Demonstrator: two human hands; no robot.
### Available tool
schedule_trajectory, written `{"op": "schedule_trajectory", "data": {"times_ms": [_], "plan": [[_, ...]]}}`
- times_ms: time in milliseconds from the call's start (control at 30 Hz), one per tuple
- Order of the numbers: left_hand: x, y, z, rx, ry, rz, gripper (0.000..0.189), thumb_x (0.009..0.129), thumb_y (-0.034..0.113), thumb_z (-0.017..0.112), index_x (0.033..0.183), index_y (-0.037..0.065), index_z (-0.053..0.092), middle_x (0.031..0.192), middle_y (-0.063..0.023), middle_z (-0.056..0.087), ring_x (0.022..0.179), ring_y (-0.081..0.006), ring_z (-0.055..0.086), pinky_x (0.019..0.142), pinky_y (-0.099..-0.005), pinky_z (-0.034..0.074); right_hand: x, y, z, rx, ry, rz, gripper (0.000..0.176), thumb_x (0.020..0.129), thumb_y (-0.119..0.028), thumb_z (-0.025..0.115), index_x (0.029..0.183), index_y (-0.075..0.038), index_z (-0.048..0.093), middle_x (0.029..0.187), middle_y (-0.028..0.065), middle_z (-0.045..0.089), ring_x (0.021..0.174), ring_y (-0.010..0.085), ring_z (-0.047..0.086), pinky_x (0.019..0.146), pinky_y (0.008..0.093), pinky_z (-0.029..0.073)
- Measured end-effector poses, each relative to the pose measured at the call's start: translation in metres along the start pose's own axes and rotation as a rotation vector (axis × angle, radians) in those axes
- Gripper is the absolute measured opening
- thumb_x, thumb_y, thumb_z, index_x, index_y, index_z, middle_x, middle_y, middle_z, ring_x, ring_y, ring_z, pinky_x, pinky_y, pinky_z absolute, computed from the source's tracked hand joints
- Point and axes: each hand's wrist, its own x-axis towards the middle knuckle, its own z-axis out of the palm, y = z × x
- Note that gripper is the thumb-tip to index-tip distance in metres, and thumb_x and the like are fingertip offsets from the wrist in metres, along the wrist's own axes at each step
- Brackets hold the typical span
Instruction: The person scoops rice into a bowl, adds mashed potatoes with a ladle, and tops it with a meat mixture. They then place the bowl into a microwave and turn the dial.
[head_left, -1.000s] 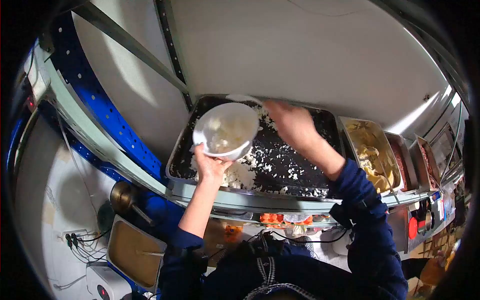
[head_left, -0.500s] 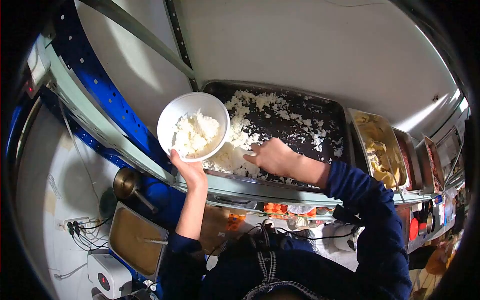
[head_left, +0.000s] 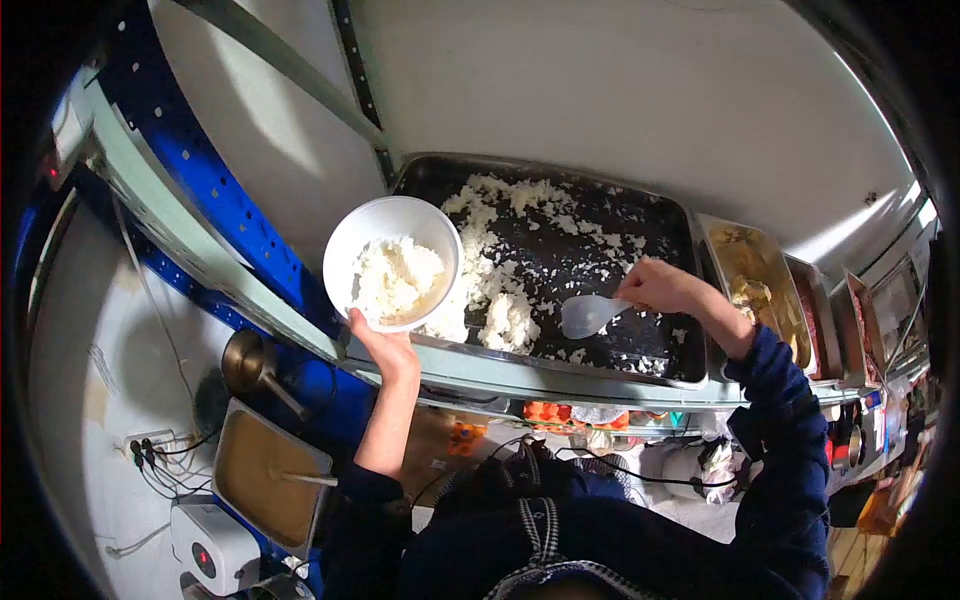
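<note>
A white bowl (head_left: pixel 342 248) of cooked white rice (head_left: pixel 397 280) rests in my left hand (head_left: pixel 388 352), thumb at the rim and the other fingers underneath. It is held over the left front corner of a large dark tray (head_left: pixel 565 262). My right hand (head_left: pixel 658 287) grips the handle of a translucent rice paddle (head_left: pixel 586 316), its blade pointing left, low over the tray. More rice is spread thickly along the tray's left side and scattered thinly elsewhere. A loose heap of rice (head_left: pixel 509 322) sits at the front, left of the paddle blade.
Right of the tray stand a metal container (head_left: pixel 722 236) with yellow food and narrower ones with reddish contents. At lower left are a pan of brown liquid (head_left: pixel 265 475), a brass-coloured saucepan (head_left: pixel 243 362) and a white appliance (head_left: pixel 215 550). A blue perforated post (head_left: pixel 200 170) rises at left.
My right hand and the paddle have moved right, away from the bowl, uncovering the blade. A rice heap now shows at the tray's front. The bowl has shifted slightly right and down.
</note>
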Motion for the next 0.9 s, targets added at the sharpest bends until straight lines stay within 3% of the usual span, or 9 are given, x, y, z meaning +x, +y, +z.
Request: {"op": "schedule_trajectory", "data": {"times_ms": [100, 167, 233, 467, 633, 700, 767, 833, 900], "plan": [[-0.001, -0.001, 0.006, -0.005, -0.010, -0.013, 0.062, 0.088, 0.048, 0.032, 0.136, 0.009, 0.021, 0.139, -0.0109, 0.029, 0.129, -0.0242, 0.026, 0.104, -0.0432, 0.023, 0.036, 0.004, 0.042, 0.123, 0.014, -0.105, 0.023, 0.080, -0.021, 0.052, 0.086, -0.004, 0.067, 0.055, 0.0035, 0.056, 0.050, 0.0099, 0.052, 0.048, 0.0271, 0.043], [-0.001, 0.001, 0.003, -0.002, -0.023, -0.016, 0.061, 0.088, 0.047, 0.033, 0.136, 0.010, 0.021, 0.139, -0.0107, 0.028, 0.129, -0.0245, 0.026, 0.104, -0.0439, 0.023, 0.059, -0.025, 0.064, 0.208, -0.049, -0.127, 0.023, 0.082, -0.021, 0.053, 0.090, -0.005, 0.067, 0.058, 0.0020, 0.056, 0.050, 0.0087, 0.049, 0.046, 0.0257, 0.041], [0.005, -0.002, -0.004, -0.006, -0.049, -0.009, 0.061, 0.088, 0.046, 0.035, 0.136, 0.012, 0.019, 0.140, -0.0103, 0.026, 0.129, -0.0256, 0.025, 0.104, -0.0453, 0.023, 0.073, -0.047, 0.091, 0.569, -0.066, -0.102, 0.023, 0.085, -0.020, 0.053, 0.093, -0.003, 0.066, 0.061, 0.0005, 0.054, 0.048, 0.0070, 0.044, 0.042, 0.0229, 0.037], [-0.004, 0.042, 0.005, 0.265, 0.018, -0.028, 0.063, 0.087, 0.046, 0.039, 0.137, 0.016, 0.014, 0.139, -0.0112, 0.023, 0.129, -0.0292, 0.025, 0.098, -0.0567, 0.027, 0.047, -0.032, 0.087, 1.067, -0.068, -0.050, 0.023, 0.085, -0.017, 0.056, 0.099, 0.000, 0.063, 0.066, 0.0018, 0.051, 0.053, 0.0061, 0.043, 0.043, 0.0188, 0.035], [-0.012, 0.045, 0.016, 0.299, -0.017, -0.117, 0.056, 0.088, 0.039, 0.039, 0.134, 0.020, 0.014, 0.136, -0.0119, 0.024, 0.127, -0.0309, 0.026, 0.094, -0.0593, 0.031, 0.021, -0.038, 0.043, 0.743, 0.334, -0.168, 0.024, 0.086, -0.015, 0.051, 0.100, 0.001, 0.063, 0.056, -0.0023, 0.046, 0.050, 0.0051, 0.041, 0.045, 0.0209, 0.035], [-0.017, 0.035, 0.024, 0.312, -0.054, -0.187, 0.059, 0.087, 0.041, 0.041, 0.134, 0.020, 0.014, 0.136, -0.0126, 0.024, 0.126, -0.0325, 0.027, 0.093, -0.0600, 0.031, 0.014, -0.056, 0.022, 0.365, 0.553, -0.320, 0.024, 0.085, -0.013, 0.048, 0.101, 0.000, 0.061, 0.053, 0.0077, 0.052, 0.049, 0.0141, 0.052, 0.049, 0.0294, 0.042], [-0.023, 0.023, 0.034, 0.340, -0.092, -0.267, 0.064, 0.085, 0.047, 0.044, 0.134, 0.020, 0.014, 0.136, -0.0136, 0.024, 0.126, -0.0343, 0.027, 0.094, -0.0606, 0.029, 0.019, -0.081, 0.020, -0.060, 0.804, -0.473, 0.027, 0.079, -0.008, 0.052, 0.105, 0.000, 0.058, 0.066, 0.0126, 0.059, 0.059, 0.0226, 0.061, 0.056, 0.0344, 0.048], [-0.028, 0.011, 0.042, 0.218, -0.174, -0.336, 0.057, 0.087, 0.038, 0.043, 0.132, 0.019, 0.015, 0.136, -0.0126, 0.023, 0.122, -0.0330, 0.031, 0.089, -0.0613, 0.034, 0.017, -0.109, 0.024, -0.434, 0.792, -0.526, 0.039, 0.072, -0.005, 0.055, 0.111, -0.002, 0.054, 0.078, 0.0139, 0.061, 0.072, 0.0268, 0.063, 0.062, 0.0364, 0.051], [-0.030, 0.003, 0.047, 0.150, -0.204, -0.427, 0.057, 0.086, 0.039, 0.041, 0.133, 0.017, 0.018, 0.135, -0.0125, 0.026, 0.123, -0.0309, 0.032, 0.090, -0.0587, 0.034, 0.014, -0.123, 0.029, -0.508, 0.683, -0.562, 0.051, 0.071, -0.004, 0.053, 0.122, -0.004, 0.047, 0.078, 0.0139, 0.057, 0.072, 0.0273, 0.060, 0.062, 0.0353, 0.050]]}}
